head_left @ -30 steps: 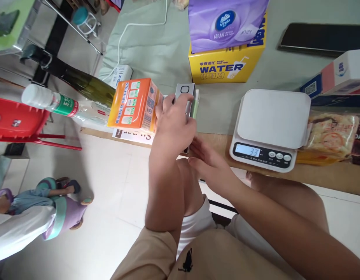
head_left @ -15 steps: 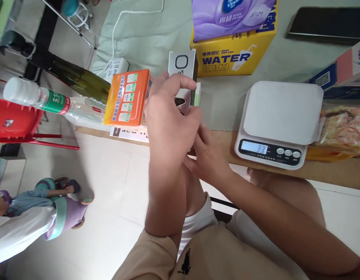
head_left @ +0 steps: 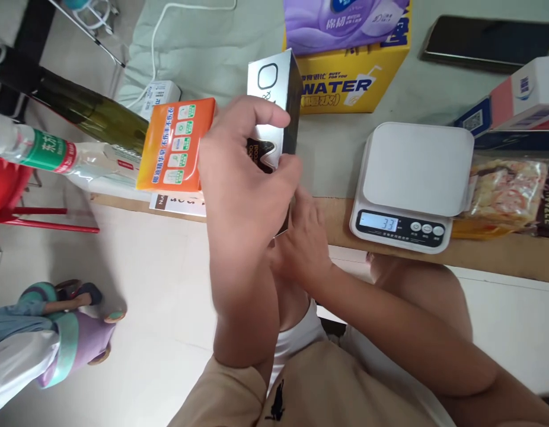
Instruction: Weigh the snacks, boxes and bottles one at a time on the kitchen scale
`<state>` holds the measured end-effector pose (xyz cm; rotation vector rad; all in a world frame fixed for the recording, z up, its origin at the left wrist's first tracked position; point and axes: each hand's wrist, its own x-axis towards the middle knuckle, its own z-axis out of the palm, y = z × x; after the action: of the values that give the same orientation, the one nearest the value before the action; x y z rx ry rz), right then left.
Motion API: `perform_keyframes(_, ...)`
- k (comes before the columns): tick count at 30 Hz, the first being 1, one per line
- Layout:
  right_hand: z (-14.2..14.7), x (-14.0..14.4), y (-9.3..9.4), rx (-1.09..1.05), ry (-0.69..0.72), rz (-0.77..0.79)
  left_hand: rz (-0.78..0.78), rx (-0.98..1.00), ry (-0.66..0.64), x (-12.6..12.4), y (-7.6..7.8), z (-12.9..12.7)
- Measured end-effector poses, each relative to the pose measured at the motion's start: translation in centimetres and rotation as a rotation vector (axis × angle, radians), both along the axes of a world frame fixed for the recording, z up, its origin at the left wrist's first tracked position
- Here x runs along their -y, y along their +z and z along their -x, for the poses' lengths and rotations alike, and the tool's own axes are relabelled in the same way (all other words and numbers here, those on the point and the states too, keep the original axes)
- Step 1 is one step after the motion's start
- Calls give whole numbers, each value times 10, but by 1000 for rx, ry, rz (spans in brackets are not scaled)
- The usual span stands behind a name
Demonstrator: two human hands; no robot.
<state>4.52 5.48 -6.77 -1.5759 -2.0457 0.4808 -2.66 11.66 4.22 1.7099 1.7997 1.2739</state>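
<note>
- The left hand (head_left: 243, 178) is closed around a tall silver and black box (head_left: 274, 112), fingers wrapped across its front, lifting it upright and clear of the bench (head_left: 479, 258).
- The right hand (head_left: 303, 243) sits under the box's lower end, fingers curled against it, seemingly steadying the bottom while the left carries the weight.
- The box hangs above the near edge of the bench, between an orange carton (head_left: 174, 145) on its left and a white kitchen scale (head_left: 412, 184) on its right.
- The scale's plate is bare, and its display faces the person so it can be read from the seat.
- Behind stands a yellow box (head_left: 354, 89) with a purple pack of tissues (head_left: 341, 24) on top.
- At the far left, a green glass bottle (head_left: 88, 110) and a plastic water bottle (head_left: 43, 154) appear steeply slanted.
- A snack bag (head_left: 508, 196) lies just beside the scale.
</note>
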Motion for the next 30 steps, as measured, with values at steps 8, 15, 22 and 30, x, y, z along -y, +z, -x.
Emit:
perform_keyframes(8, -24, -8, 12, 30, 39, 172, 23, 26, -12, -3, -3, 2)
perform_keyframes(15, -49, -12, 18, -379, -20, 216, -19, 98, -62, -1, -2, -9)
perform_keyframes(22, -103, 8, 41, -371, -67, -48, -101, 85, -75, 1, 2, -20)
perform_keyframes(30, -151, 13, 28, -119, -242, -271, 204, -54, -90, -18, -17, -48)
